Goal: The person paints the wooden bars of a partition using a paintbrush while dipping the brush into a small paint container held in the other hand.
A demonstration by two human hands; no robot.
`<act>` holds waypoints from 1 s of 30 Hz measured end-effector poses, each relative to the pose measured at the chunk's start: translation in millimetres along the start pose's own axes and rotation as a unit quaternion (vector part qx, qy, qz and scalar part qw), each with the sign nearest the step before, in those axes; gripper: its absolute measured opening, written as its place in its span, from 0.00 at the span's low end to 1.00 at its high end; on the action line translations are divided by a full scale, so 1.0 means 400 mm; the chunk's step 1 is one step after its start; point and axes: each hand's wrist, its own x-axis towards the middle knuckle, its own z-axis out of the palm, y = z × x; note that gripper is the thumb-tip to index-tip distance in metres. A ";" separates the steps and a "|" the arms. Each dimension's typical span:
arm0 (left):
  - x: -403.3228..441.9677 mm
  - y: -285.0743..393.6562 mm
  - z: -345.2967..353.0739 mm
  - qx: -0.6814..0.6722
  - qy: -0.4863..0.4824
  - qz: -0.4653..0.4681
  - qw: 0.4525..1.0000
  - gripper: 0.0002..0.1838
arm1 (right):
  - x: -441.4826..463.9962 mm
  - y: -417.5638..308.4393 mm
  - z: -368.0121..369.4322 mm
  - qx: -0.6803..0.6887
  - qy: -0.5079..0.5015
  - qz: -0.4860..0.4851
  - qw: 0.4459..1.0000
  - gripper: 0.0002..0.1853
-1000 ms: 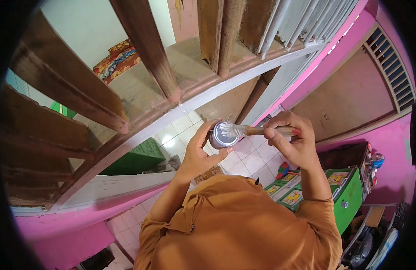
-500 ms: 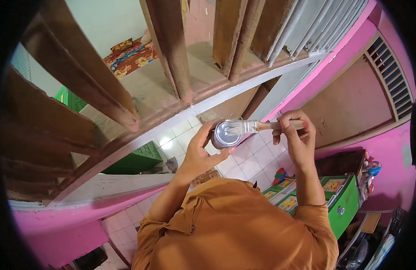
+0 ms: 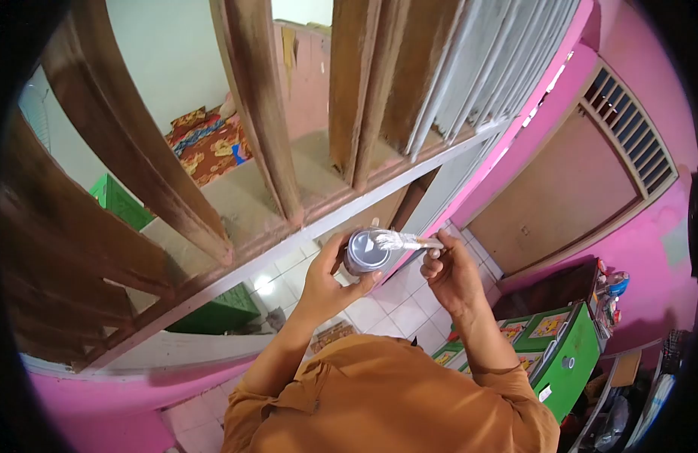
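My left hand (image 3: 325, 281) is wrapped round a small paint can (image 3: 364, 263), holding it up in front of my chest. The can's round top faces me, showing a pale rim and a grey surface inside. In my right hand (image 3: 456, 283), fingers pinch the handle of a paintbrush (image 3: 398, 241). White paint coats its bristles, which point left and lie over the can's right rim. Whether they touch the rim I cannot tell. Just beyond the can runs a white-edged ledge (image 3: 326, 223) with upright brown slats (image 3: 260, 113).
A green drawer cabinet (image 3: 568, 362) stands at lower right, near a brown door (image 3: 560, 189) in the pink wall. Grey-white bars (image 3: 477, 75) continue the partition at right. Through the slats, a patterned red cloth (image 3: 213, 155) lies in another room. White tiles (image 3: 409, 302) cover the floor.
My right hand has moved left and lower, and the brush has turned, with its bristles bunched and thickly white. The view has shifted, so the can appears lower. Both grips remain.
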 end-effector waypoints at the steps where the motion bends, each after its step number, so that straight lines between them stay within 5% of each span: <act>1: 0.002 0.002 0.002 -0.006 -0.005 -0.004 1.000 0.39 | -0.006 -0.007 0.004 -0.004 -0.002 -0.009 1.000 0.09; 9: 0.011 0.016 0.014 0.007 -0.004 0.014 1.000 0.40 | -0.064 -0.100 0.071 -0.022 -0.002 -0.095 0.995 0.09; 17: -0.011 0.008 0.008 -0.020 -0.014 0.006 1.000 0.39 | -0.098 -0.239 0.223 -0.101 -0.060 -0.306 0.945 0.10; 19: -0.022 0.000 0.004 -0.023 -0.012 0.010 1.000 0.38 | -0.113 -0.256 0.281 -0.153 -0.020 -0.464 0.872 0.09; 21: -0.033 -0.003 -0.002 -0.025 -0.009 0.014 1.000 0.38 | -0.132 -0.265 0.343 -0.183 -0.049 -0.510 0.839 0.09; 23: -0.045 -0.003 -0.008 -0.009 -0.003 0.001 1.000 0.36 | -0.138 -0.269 0.382 -0.285 -0.030 -0.624 0.727 0.09; 25: -0.058 -0.007 -0.014 -0.018 -0.001 0.002 1.000 0.36 | -0.148 -0.275 0.401 -0.321 -0.094 -0.639 0.693 0.07; 27: -0.072 -0.014 -0.022 -0.027 0.003 0.002 1.000 0.36 | -0.144 -0.270 0.429 -0.436 -0.099 -0.683 0.578 0.07; 29: -0.088 -0.025 -0.032 -0.027 0.008 -0.013 1.000 0.35 | -0.128 -0.280 0.446 -0.450 -0.093 -0.708 0.536 0.08; 30: -0.095 -0.028 -0.035 -0.029 0.009 -0.010 1.000 0.35 | -0.137 -0.290 0.466 -0.503 -0.068 -0.743 0.436 0.08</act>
